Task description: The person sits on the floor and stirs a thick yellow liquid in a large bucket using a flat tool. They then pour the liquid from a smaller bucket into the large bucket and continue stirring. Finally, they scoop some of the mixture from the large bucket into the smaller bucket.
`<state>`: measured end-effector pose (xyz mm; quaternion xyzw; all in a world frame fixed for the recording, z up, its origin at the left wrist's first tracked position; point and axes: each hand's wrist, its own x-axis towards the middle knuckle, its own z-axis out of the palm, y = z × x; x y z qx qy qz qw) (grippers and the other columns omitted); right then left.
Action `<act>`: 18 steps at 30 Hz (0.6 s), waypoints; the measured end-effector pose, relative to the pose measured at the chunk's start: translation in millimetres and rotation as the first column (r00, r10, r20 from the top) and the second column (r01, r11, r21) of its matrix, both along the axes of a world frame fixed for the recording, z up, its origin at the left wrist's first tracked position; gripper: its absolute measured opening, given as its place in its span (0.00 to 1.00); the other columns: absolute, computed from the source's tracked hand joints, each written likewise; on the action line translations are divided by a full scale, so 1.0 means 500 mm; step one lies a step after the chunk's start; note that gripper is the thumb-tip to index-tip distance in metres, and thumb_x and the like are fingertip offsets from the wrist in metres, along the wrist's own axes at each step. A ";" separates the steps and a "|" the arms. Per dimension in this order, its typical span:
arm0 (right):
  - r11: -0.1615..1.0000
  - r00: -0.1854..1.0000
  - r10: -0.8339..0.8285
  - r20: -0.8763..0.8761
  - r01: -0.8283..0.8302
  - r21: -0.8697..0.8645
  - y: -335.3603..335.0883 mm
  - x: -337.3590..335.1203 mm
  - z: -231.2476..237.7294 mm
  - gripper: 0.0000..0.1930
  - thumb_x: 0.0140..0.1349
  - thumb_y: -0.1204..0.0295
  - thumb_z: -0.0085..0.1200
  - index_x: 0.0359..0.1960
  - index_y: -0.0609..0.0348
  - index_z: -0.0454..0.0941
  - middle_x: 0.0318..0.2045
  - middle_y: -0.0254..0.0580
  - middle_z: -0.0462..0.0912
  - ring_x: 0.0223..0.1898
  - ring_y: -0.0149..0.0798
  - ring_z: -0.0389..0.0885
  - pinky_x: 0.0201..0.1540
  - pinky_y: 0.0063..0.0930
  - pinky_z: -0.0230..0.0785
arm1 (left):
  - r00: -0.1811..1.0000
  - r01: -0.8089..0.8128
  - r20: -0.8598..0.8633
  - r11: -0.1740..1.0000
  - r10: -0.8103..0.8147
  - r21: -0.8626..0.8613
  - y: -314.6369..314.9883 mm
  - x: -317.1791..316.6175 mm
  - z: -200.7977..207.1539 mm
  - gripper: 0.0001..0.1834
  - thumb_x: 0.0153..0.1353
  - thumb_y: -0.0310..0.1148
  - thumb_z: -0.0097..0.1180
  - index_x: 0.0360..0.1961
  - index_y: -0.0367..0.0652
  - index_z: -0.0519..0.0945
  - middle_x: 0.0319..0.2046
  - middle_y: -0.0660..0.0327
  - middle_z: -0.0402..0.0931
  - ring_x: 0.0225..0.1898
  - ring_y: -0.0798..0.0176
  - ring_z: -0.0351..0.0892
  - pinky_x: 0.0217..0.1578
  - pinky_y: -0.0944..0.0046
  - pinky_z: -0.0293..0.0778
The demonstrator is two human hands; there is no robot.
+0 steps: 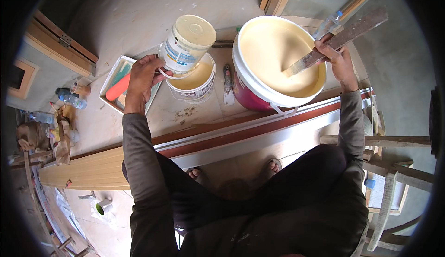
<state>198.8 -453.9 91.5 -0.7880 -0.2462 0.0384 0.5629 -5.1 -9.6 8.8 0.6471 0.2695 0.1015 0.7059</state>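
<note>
You are at work inside a building still being fitted out, as shown by the open bucket of cream paint (244,86), paint tray (122,71), bare grey wall (410,64), timber frame (58,44) and rough wooden poles (388,206).

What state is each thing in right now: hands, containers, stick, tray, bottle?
Left hand: gripping the small tub.
Small tub: tilted, held above the white bucket.
White bucket: open, cream paint inside.
Right hand: closed around the wooden stick.
Wooden stick: slanted, tip in paint.
Large bucket: open, well filled with cream paint.
Tray: holding an orange cylinder.
Clear bottle: blue cap on.
</note>
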 end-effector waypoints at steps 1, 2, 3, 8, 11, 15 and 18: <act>0.998 1.000 -0.017 0.018 0.016 0.054 0.000 0.000 0.008 0.14 0.62 0.62 0.64 0.34 0.61 0.79 0.28 0.37 0.82 0.29 0.28 0.82 0.32 0.21 0.75 | 1.000 0.004 -0.002 1.000 -0.004 0.000 -0.001 0.000 0.002 0.09 0.61 0.28 0.56 0.40 0.35 0.77 0.32 0.57 0.83 0.31 0.64 0.86 0.36 0.69 0.84; 0.993 0.999 -0.023 0.049 0.017 0.118 0.000 0.001 0.020 0.13 0.62 0.62 0.64 0.35 0.60 0.79 0.29 0.37 0.82 0.29 0.28 0.82 0.32 0.21 0.75 | 1.000 0.008 -0.004 1.000 -0.008 -0.001 -0.003 0.000 0.004 0.08 0.61 0.28 0.56 0.39 0.36 0.77 0.32 0.57 0.82 0.31 0.64 0.86 0.36 0.69 0.84; 0.982 0.997 -0.029 0.076 0.015 0.187 0.000 0.004 0.032 0.13 0.62 0.63 0.64 0.35 0.60 0.79 0.29 0.37 0.82 0.29 0.28 0.82 0.32 0.21 0.75 | 1.000 -0.005 -0.006 1.000 0.005 -0.001 -0.006 -0.001 0.006 0.08 0.61 0.28 0.56 0.39 0.36 0.77 0.32 0.57 0.82 0.31 0.64 0.86 0.36 0.69 0.84; 0.983 0.948 -0.132 0.291 0.087 0.160 0.030 0.016 0.080 0.11 0.62 0.64 0.64 0.35 0.60 0.80 0.30 0.34 0.83 0.30 0.27 0.80 0.35 0.21 0.71 | 0.999 0.007 -0.031 1.000 -0.007 0.002 0.006 -0.005 0.001 0.10 0.63 0.29 0.56 0.44 0.36 0.75 0.35 0.56 0.83 0.34 0.62 0.86 0.40 0.67 0.86; 0.996 0.934 -0.079 0.348 0.092 -0.021 0.025 0.060 0.043 0.11 0.62 0.65 0.64 0.35 0.60 0.80 0.30 0.33 0.82 0.29 0.26 0.78 0.36 0.23 0.70 | 0.999 0.026 -0.038 1.000 -0.025 0.012 0.006 -0.003 0.004 0.11 0.63 0.28 0.56 0.44 0.36 0.75 0.35 0.57 0.82 0.34 0.62 0.86 0.40 0.67 0.86; 0.991 0.951 -0.037 0.306 0.074 -0.111 -0.001 0.096 -0.060 0.10 0.62 0.66 0.63 0.34 0.59 0.80 0.29 0.32 0.82 0.31 0.27 0.78 0.35 0.26 0.70 | 0.999 -0.031 0.024 0.999 0.032 -0.028 0.007 -0.017 0.003 0.16 0.61 0.27 0.57 0.48 0.30 0.73 0.36 0.54 0.81 0.33 0.59 0.86 0.39 0.65 0.86; 0.995 0.987 0.013 0.162 0.004 -0.102 -0.048 0.082 -0.078 0.09 0.64 0.66 0.62 0.36 0.58 0.79 0.30 0.31 0.81 0.33 0.25 0.79 0.33 0.22 0.70 | 0.995 -0.058 0.082 0.996 0.063 -0.069 0.017 -0.018 -0.020 0.13 0.61 0.26 0.57 0.44 0.28 0.75 0.37 0.54 0.78 0.36 0.57 0.85 0.43 0.61 0.86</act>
